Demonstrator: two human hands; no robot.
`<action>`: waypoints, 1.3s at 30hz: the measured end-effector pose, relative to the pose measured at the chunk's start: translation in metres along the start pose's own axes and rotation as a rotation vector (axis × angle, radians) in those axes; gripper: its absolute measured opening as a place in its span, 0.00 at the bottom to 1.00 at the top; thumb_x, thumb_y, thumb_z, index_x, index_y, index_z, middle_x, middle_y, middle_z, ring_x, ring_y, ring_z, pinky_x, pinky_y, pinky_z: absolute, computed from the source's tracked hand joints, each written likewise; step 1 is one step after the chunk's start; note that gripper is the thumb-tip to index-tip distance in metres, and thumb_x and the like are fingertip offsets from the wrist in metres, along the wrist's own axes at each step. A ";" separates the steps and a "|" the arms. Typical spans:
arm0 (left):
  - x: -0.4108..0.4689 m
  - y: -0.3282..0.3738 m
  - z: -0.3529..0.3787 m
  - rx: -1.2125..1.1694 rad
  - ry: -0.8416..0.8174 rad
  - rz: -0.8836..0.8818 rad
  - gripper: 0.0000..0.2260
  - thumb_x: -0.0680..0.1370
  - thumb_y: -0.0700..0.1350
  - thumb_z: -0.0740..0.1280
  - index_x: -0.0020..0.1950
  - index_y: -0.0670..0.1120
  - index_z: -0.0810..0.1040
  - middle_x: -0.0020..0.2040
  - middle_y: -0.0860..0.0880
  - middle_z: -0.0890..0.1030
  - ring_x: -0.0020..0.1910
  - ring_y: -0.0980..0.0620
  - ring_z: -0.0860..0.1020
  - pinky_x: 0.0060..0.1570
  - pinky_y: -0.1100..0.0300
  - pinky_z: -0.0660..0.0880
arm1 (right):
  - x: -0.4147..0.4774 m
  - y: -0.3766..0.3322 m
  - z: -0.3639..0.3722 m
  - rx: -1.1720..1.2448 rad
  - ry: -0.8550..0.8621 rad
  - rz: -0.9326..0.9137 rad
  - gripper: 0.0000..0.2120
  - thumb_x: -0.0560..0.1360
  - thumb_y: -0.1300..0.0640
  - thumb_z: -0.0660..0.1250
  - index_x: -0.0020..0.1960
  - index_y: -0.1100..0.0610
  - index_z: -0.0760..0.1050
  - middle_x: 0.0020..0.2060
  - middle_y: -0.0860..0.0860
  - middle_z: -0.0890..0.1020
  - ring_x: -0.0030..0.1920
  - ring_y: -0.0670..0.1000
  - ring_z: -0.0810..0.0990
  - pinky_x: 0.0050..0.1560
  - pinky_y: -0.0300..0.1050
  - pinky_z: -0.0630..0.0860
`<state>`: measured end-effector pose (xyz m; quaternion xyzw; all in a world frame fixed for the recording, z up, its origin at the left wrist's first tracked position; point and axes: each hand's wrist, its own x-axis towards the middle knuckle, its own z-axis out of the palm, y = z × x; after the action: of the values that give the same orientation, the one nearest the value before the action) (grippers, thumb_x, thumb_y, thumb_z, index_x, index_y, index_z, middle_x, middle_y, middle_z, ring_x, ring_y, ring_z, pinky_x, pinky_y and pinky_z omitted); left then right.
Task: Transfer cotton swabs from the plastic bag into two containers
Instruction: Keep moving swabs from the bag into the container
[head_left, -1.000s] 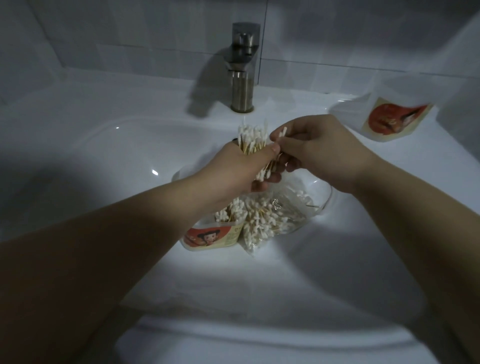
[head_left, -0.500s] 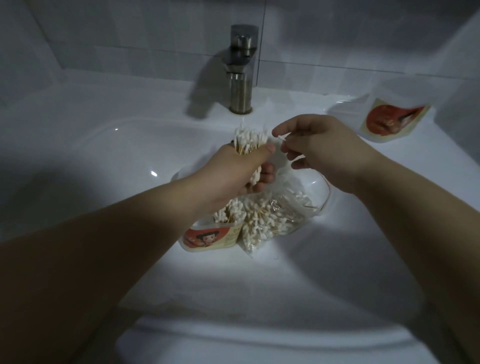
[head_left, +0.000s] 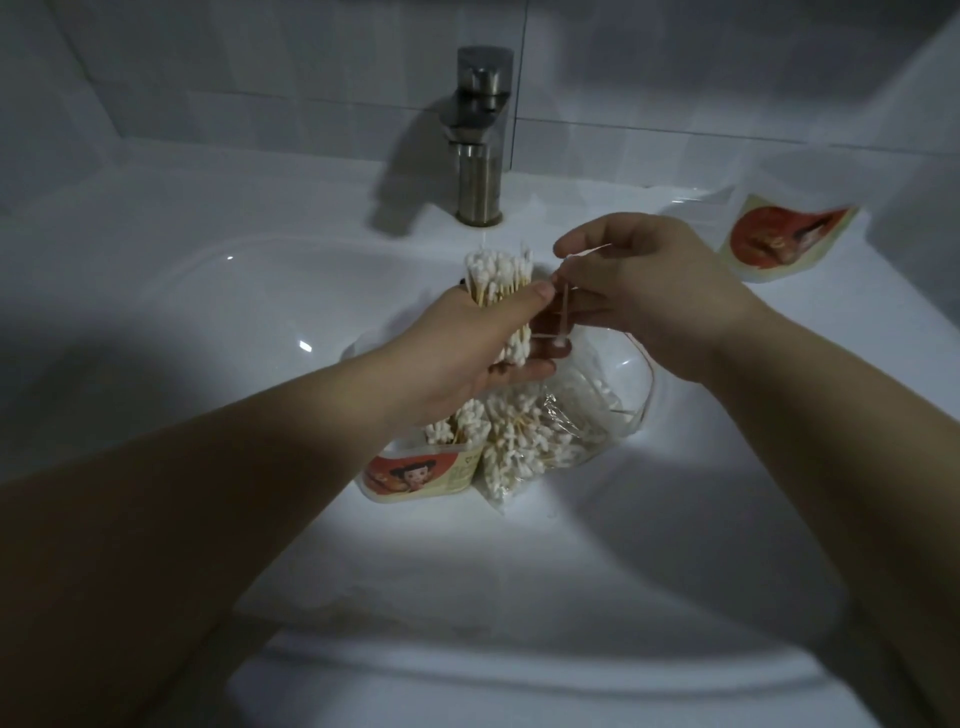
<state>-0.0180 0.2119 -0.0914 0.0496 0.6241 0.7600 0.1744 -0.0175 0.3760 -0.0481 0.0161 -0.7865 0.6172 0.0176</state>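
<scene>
My left hand (head_left: 467, 343) grips an upright bundle of cotton swabs (head_left: 498, 275) with white tips and wooden stems, held over the sink bowl. Just right of it, my right hand (head_left: 649, 280) pinches a few loose swabs (head_left: 563, 306) beside the bundle. Below the hands lies the clear plastic bag (head_left: 530, 447), with many swabs inside. A small clear container (head_left: 415, 475) with a red cartoon label stands against the bag's left side and holds some swabs. A second labelled container (head_left: 779, 239) sits on the sink ledge at the back right.
Everything rests in a white ceramic sink (head_left: 208, 312). A steel faucet (head_left: 480, 140) rises at the back centre, right behind the hands. Tiled walls close in the back and right. The light is dim away from the bowl's centre.
My right hand drew away from the bundle with a swab, then came back beside it holding a few swabs. My left hand kept its grip on the bundle and hardly moved.
</scene>
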 end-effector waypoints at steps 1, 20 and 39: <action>0.000 0.000 0.000 -0.001 -0.013 0.000 0.12 0.83 0.47 0.67 0.64 0.43 0.82 0.55 0.42 0.86 0.52 0.44 0.86 0.48 0.54 0.84 | -0.001 0.000 0.001 0.002 -0.006 -0.003 0.04 0.77 0.67 0.69 0.51 0.61 0.80 0.41 0.60 0.84 0.39 0.57 0.84 0.53 0.60 0.83; 0.001 0.005 0.000 0.033 0.024 -0.049 0.07 0.83 0.43 0.68 0.45 0.45 0.79 0.34 0.50 0.80 0.31 0.55 0.78 0.32 0.62 0.78 | 0.005 0.010 -0.003 -0.530 -0.160 -0.214 0.29 0.74 0.72 0.57 0.68 0.52 0.78 0.58 0.46 0.84 0.58 0.42 0.82 0.59 0.41 0.80; 0.002 0.001 0.000 0.033 0.069 -0.066 0.06 0.83 0.46 0.68 0.48 0.45 0.79 0.37 0.49 0.82 0.35 0.55 0.81 0.40 0.58 0.82 | 0.005 0.028 0.005 -1.307 -0.633 0.050 0.11 0.79 0.56 0.57 0.40 0.48 0.73 0.37 0.47 0.79 0.40 0.50 0.80 0.39 0.43 0.72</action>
<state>-0.0199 0.2123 -0.0912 0.0057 0.6436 0.7446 0.1768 -0.0242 0.3775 -0.0765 0.1621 -0.9621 -0.0130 -0.2187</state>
